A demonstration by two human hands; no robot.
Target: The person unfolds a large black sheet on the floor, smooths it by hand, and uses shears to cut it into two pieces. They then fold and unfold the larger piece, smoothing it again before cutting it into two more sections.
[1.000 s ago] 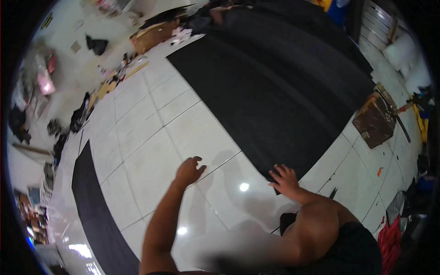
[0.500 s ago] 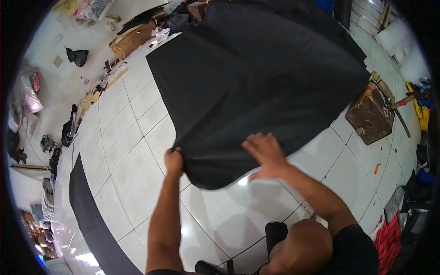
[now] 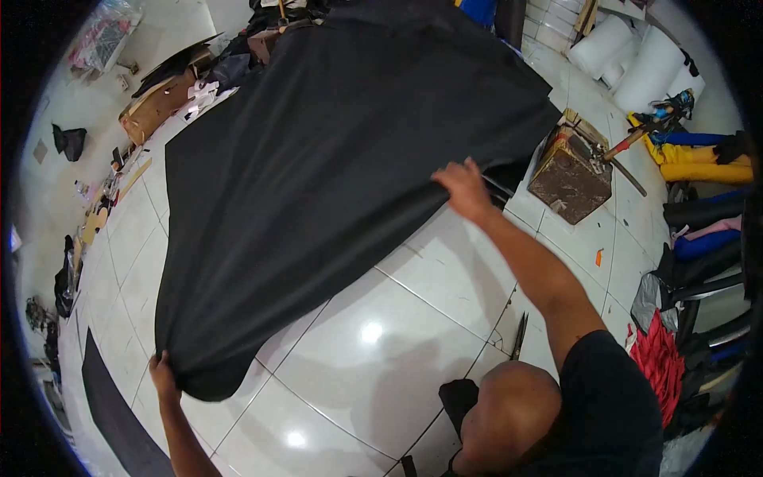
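A large black sheet of material (image 3: pixel 342 175) spreads over the white tiled floor, with folds running from its lower left corner. My left hand (image 3: pixel 163 378) grips the edge of that corner at the lower left. At the sheet's right edge, my right hand (image 3: pixel 465 189) pinches the border, which is lifted a little off the tiles. Below my right forearm, a dark pointed tool (image 3: pixel 520 335) lies on the floor.
A worn brown block (image 3: pixel 571 179) with a red-handled tool (image 3: pixel 632 143) on it stands right of the sheet. A dark strip (image 3: pixel 115 405) lies lower left. Rolls (image 3: pixel 703 171), white rolls (image 3: pixel 652 67) and red cloth (image 3: pixel 658 366) line the right side. Cardboard (image 3: pixel 159 107) is upper left.
My left hand has pulled the sheet's corner down and left. My right hand, earlier spread over the sheet, has moved up and now holds its edge. The view has shifted right.
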